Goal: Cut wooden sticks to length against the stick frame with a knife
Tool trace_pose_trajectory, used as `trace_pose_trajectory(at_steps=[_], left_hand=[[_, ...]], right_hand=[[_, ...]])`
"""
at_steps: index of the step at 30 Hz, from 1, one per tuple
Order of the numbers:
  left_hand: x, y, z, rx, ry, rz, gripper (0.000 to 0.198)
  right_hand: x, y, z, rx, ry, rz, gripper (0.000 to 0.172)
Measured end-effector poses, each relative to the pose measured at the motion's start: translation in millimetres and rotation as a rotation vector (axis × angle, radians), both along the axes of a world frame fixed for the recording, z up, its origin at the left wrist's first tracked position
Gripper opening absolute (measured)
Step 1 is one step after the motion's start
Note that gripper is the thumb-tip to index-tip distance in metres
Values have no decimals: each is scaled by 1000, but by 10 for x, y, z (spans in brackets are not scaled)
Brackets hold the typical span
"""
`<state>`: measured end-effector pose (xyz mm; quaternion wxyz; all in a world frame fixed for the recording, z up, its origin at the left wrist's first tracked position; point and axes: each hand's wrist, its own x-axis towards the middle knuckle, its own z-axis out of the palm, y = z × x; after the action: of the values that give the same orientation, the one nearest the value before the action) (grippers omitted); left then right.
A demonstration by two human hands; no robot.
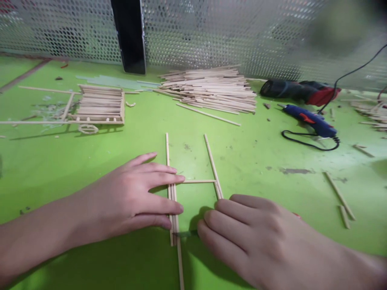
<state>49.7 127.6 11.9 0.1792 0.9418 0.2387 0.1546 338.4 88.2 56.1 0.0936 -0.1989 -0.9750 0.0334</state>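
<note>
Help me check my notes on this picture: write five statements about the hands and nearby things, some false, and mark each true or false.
1. The left bare hand rests over thin, pale wooden sticks. True.
2. The right bare hand is spread flat. False: its fingers are curled, and a dark, blade-like strip reaches from it to the sticks.
3. The large heap of pale wooden sticks lies beyond both hands. True.
4. The blue glue gun with a red trigger lies left of the heap. False: it lies right of it.
5. A small cart-shaped model of pale wooden sticks stands left of the heap. True.
</note>
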Motion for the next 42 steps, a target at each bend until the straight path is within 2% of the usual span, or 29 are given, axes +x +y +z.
trace_pose_trajectory(at_steps=[7, 15, 24, 28, 34, 38, 42], left_hand=[[16, 27, -2, -2, -10, -12, 30], [0, 6, 21, -17, -13, -12, 28], [-13, -8, 15, -25, -41, -8, 24], [-31, 23, 37, -22, -20, -57, 25], [-42, 48, 58, 19, 19, -102, 27], [-31, 21, 49, -9, -16, -40, 25], [-9, 6, 23, 2, -33, -38, 25]], right_hand=[[121, -26, 89, 10, 19, -6, 40], [84, -107, -11, -118, 51, 28, 39], [162, -113, -75, -64, 37, 33, 24], [163, -105, -85, -72, 42, 41, 16], [181, -107, -82, -79, 41, 44, 18], [187, -108, -72, -74, 47, 42, 16], [179, -97, -83, -71, 57, 36, 15]])
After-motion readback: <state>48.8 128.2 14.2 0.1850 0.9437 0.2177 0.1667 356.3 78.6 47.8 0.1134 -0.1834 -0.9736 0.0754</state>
